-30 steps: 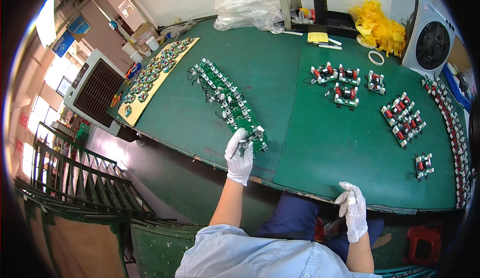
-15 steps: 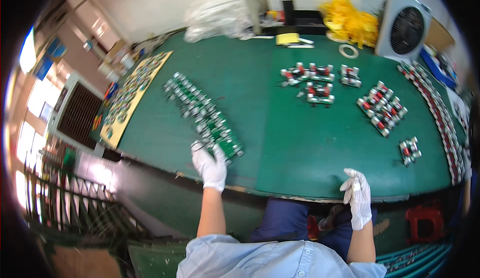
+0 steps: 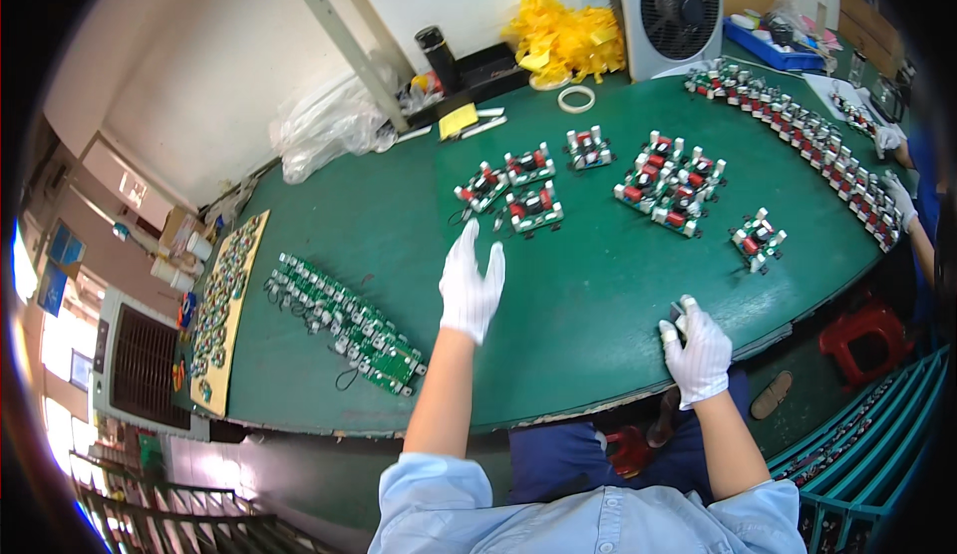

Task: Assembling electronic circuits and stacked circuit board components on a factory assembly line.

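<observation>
Feed's good on my end. Left hand (image 3: 469, 290): white striped glove, palm down over the green table (image 3: 578, 325), fingers extended, thumb well apart, nothing visible in it. Fingertips point at the trio of boards (image 3: 534, 210), just beside the lower edge of the group; can't call contact from this angle. Trio carries red and black parts with white blocks at the corners.

Right hand (image 3: 698, 350): same glove, near the table's front edge, fingers and thumb bent toward each other. There's a dark patch at the tips; I can't tell if it's pinching something or that's shadow.

Nearest to the right hand is a single board (image 3: 760, 242), up and to the right, apart from it. Beyond that, a tight block of boards (image 3: 670, 190); further left, a lone board (image 3: 589, 151) near the trio. Long curved row of boards (image 3: 797, 133) follows the right side.

Left of the left hand: long green panel (image 3: 344, 325), lying diagonally, black wires off its side. Past it, a pale yellow sheet (image 3: 232, 300) covered in small round parts.

Back edge: tape ring (image 3: 576, 99), yellow heap (image 3: 568, 40), grey fan (image 3: 683, 5). Far right, a co-worker's gloved hand (image 3: 900, 200) at the row.
</observation>
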A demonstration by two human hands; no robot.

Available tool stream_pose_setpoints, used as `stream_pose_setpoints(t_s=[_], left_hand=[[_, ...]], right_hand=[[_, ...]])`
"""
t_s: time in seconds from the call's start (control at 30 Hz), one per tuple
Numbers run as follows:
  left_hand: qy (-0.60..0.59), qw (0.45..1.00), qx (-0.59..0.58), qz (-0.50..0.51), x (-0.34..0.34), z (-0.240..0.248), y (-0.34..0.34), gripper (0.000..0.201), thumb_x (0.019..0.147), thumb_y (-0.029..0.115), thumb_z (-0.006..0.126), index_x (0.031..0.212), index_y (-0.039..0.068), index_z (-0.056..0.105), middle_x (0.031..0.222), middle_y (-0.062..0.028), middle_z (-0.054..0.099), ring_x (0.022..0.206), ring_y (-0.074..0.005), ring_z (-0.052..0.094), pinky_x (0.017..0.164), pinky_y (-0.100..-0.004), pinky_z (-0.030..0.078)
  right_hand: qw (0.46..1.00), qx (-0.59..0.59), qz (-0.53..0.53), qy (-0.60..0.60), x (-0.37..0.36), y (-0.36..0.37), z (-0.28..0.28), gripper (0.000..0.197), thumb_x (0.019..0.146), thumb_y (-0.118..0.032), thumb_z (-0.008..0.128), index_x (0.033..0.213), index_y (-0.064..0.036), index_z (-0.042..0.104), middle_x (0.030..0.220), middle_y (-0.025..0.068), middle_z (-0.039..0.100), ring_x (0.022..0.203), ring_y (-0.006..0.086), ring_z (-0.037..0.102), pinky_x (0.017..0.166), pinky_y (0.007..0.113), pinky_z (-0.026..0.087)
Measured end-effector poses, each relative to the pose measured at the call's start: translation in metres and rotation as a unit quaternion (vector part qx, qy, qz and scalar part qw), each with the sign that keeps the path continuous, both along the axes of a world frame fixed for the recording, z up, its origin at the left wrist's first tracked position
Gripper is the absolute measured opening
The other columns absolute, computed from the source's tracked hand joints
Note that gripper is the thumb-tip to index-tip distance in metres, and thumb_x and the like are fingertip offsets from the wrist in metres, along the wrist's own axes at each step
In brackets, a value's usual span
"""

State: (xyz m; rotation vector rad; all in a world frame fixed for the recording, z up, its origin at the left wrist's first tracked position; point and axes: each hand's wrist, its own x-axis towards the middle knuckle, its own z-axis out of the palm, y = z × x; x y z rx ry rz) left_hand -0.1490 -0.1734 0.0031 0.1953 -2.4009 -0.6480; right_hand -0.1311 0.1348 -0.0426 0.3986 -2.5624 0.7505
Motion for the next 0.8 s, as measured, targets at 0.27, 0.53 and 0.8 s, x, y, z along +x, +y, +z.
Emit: stream_pose_setpoints(t_s=[0.27,0.53,0.8], left_hand=[[-0.202,0.968,0.051,0.141,-0.095,-0.043,-0.005,0.036,0.077,0.024,0.054,0.109,0.007,0.052,0.094,-0.0161,0.062,0.089,-0.0314,0.058,0.075,-0.0402,0.046],[-0.081,0.959,0.251,-0.107,0.029,-0.047,0.058,0.026,0.078,0.004,0.054,0.102,-0.003,0.051,0.084,-0.0101,0.058,0.070,-0.0145,0.057,0.064,-0.0243,0.047],[-0.069,0.860,0.482,-0.154,0.158,0.007,0.146,0.029,0.083,-0.001,0.046,0.112,-0.004,0.044,0.096,-0.0111,0.055,0.071,-0.0079,0.053,0.063,-0.0205,0.045]], right_hand=[[0.999,-0.002,-0.006,0.033,0.007,-0.005,-0.001,0.041,0.073,-0.025,0.064,0.104,-0.0026,0.052,0.067,0.0061,0.057,0.059,0.0239,0.057,0.052,0.034,0.046],[0.996,-0.031,0.027,0.076,-0.002,-0.001,-0.008,0.038,0.075,-0.024,0.062,0.106,-0.0028,0.053,0.069,0.0064,0.058,0.059,0.0233,0.057,0.053,0.033,0.046],[0.589,-0.659,0.265,-0.385,0.070,-0.008,0.028,0.064,0.080,-0.046,0.055,0.119,0.0039,0.043,0.094,0.0071,0.053,0.091,0.0111,0.052,0.079,0.025,0.042]])
